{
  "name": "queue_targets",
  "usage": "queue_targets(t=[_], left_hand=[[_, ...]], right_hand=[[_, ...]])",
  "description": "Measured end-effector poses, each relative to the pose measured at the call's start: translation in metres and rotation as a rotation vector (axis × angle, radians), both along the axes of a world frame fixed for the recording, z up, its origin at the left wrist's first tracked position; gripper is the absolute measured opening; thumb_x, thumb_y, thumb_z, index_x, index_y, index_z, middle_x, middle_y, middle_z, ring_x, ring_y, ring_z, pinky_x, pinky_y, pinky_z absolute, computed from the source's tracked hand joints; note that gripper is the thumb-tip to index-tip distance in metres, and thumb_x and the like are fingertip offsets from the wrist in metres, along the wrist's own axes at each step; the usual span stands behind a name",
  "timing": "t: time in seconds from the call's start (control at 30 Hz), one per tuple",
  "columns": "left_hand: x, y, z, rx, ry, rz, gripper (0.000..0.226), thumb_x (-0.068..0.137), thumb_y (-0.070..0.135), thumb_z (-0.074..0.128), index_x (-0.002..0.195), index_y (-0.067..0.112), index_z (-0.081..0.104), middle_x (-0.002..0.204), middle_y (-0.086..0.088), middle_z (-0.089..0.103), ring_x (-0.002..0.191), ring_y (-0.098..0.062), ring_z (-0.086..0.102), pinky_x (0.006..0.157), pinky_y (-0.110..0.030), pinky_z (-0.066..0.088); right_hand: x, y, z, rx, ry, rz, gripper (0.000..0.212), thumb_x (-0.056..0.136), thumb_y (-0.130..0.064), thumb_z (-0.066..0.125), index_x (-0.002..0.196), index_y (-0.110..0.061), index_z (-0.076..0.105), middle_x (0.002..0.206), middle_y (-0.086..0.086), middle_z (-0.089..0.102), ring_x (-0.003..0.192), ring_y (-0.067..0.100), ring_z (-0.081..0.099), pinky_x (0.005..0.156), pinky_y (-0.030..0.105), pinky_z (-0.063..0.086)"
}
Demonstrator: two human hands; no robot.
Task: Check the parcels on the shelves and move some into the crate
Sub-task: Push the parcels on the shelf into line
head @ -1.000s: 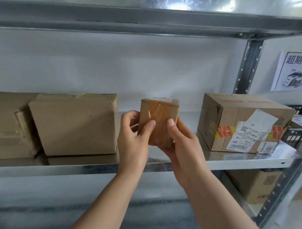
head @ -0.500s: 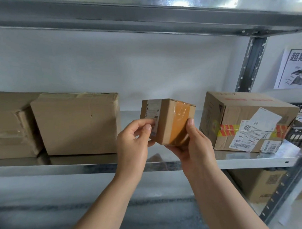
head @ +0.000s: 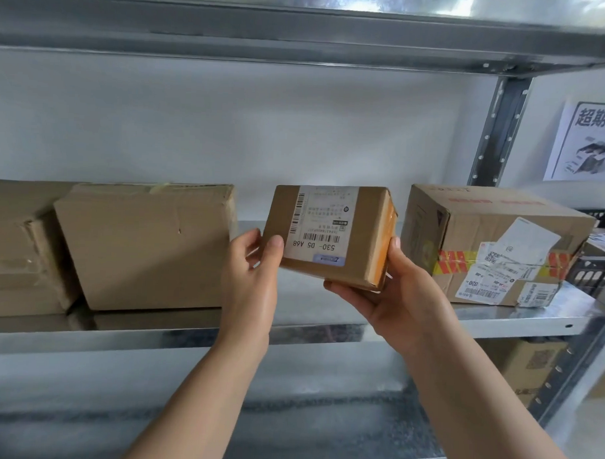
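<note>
As both hands hold it lifted just above the shelf (head: pixel 496 324), the parcel (head: pixel 331 237) lies between them (label facing the camera). Left hand (head: pixel 249 279): thumb and fingers pinch the left end. Right hand (head: pixel 391 304): cupped under the right end, thumb on the taped side. Long axis runs left to right, hands equally near. Behind, bigger boxes (head: pixel 143 244) flank it. Black crate (head: pixel 591 273) far right, probably favouring the right hand.

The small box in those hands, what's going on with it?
A person holds the small box clear of the shelf, left hand pinching its left edge, right hand cupped under its right end. Its label faces them, upside down. A big plain box sits on the shelf to the left, a taped box to the right.
</note>
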State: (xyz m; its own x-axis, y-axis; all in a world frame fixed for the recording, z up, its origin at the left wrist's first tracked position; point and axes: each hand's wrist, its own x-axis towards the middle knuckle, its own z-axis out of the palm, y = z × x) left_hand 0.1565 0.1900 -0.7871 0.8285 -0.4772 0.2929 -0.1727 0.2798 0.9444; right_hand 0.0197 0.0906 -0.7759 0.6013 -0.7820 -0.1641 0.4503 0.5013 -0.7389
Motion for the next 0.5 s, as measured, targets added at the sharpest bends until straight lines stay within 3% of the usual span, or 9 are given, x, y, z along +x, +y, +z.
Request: queue_targets(t=[0.13,0.23,0.4,0.5], left_hand=[[-0.003,0.001,0.012,-0.018,0.127,-0.087,0.017,0.100,0.042,0.057,0.100,0.026,0.061,0.093,0.012,0.076,0.086,0.003,0.069,0.087,-0.030,0.052],[-0.005,0.002,0.014,-0.020,0.129,-0.105,0.019,0.101,0.042,0.054,0.090,0.028,0.060,0.075,0.023,0.074,0.074,0.012,0.067,0.077,-0.024,0.048],[-0.003,0.001,0.013,0.000,0.199,-0.151,0.021,0.097,0.044,0.060,0.107,0.027,0.065,0.087,0.015,0.078,0.088,-0.003,0.069,0.093,-0.037,0.054],[-0.003,0.000,0.011,-0.030,0.225,-0.142,0.037,0.095,0.041,0.064,0.127,0.022,0.063,0.107,0.009,0.077,0.107,-0.011,0.069,0.101,-0.039,0.052]], right_hand=[[-0.002,-0.003,-0.002,-0.028,0.027,0.078,0.047,0.105,-0.046,0.046,0.129,-0.011,0.067,0.117,0.019,0.074,0.103,0.046,0.072,0.077,0.056,0.062],[-0.001,-0.005,-0.004,-0.033,0.062,0.097,0.047,0.105,-0.046,0.046,0.130,-0.012,0.068,0.121,0.020,0.072,0.104,0.047,0.071,0.073,0.051,0.064],[0.000,-0.007,-0.005,-0.061,0.119,0.077,0.044,0.107,-0.042,0.046,0.126,-0.012,0.070,0.119,0.020,0.073,0.103,0.047,0.072,0.069,0.049,0.065],[-0.001,-0.012,-0.004,-0.127,0.272,-0.010,0.041,0.107,-0.037,0.046,0.124,-0.007,0.070,0.115,0.025,0.073,0.097,0.047,0.073,0.069,0.050,0.065]])
